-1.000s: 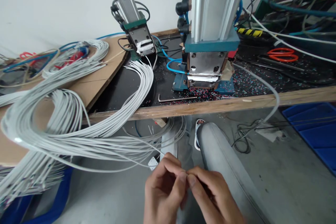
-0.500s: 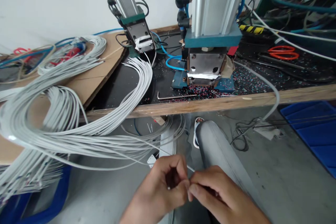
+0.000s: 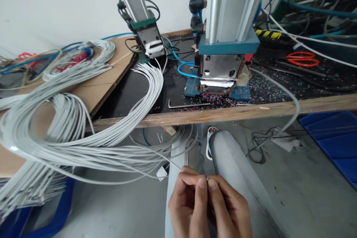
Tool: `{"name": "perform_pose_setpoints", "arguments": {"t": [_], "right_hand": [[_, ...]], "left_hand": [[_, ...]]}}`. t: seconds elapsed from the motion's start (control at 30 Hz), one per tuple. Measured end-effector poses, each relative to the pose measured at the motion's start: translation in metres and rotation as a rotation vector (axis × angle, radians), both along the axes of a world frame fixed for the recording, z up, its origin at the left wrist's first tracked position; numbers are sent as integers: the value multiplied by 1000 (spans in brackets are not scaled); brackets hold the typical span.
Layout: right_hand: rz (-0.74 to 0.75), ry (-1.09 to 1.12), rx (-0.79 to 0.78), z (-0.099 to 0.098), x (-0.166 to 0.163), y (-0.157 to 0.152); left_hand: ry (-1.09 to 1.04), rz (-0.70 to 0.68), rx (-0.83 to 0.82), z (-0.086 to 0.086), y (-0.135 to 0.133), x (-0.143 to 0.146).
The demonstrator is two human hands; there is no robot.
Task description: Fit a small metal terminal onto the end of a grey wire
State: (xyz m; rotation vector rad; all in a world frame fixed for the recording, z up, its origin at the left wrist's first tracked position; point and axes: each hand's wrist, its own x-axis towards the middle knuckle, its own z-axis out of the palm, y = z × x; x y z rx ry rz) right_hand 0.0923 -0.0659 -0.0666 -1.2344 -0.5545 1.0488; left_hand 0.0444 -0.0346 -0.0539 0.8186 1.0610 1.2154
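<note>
Above my lap, my left hand [image 3: 188, 202] and my right hand [image 3: 228, 206] meet with their thumb tips side by side. A single white cable [image 3: 171, 161] runs from the bundle into my left hand, which is pinched around it. Between the thumbs a tiny bit of the cable's wire end [image 3: 206, 178] shows, reddish and pale. My right thumb and forefinger are closed on that end; most of it is hidden by the fingers. The large bundle of white cables [image 3: 97, 154] loops over the table edge at the left.
A pneumatic press [image 3: 227, 44] stands on the black bench, with a smaller one [image 3: 145, 26] further left. A hex key [image 3: 189, 105] lies near the wooden edge [image 3: 223, 115]. Orange-handled scissors [image 3: 302, 58] are at right, among coloured scraps. A blue crate [image 3: 331, 137] sits below.
Both hands have drawn together and turned upright, thumbs now side by side. The left hand has shifted right, and a reddish wire tip shows between the fingers. The view has moved slightly.
</note>
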Motion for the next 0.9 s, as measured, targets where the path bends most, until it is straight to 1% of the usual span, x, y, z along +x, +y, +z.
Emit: {"name": "perform_pose_setpoints", "arguments": {"t": [0.1, 0.2, 0.43, 0.63, 0.7, 0.77, 0.9], "right_hand": [[-12, -12, 2, 1, 0, 1], [-15, -38, 26, -3, 1, 0], [111, -91, 73, -16, 13, 2], [94, -75, 64, -22, 11, 7], [117, -37, 58, -22, 9, 6], [107, 2, 39, -19, 7, 4], [7, -1, -11, -9, 2, -1]], "left_hand": [[10, 13, 11, 5, -1, 5], [28, 7, 17, 6, -4, 7], [23, 45, -66, 4, -7, 7], [36, 64, -46, 5, -7, 9], [15, 57, -66, 6, -8, 9], [-13, 51, -73, 5, -8, 9], [17, 24, -26, 4, -7, 7]]}}
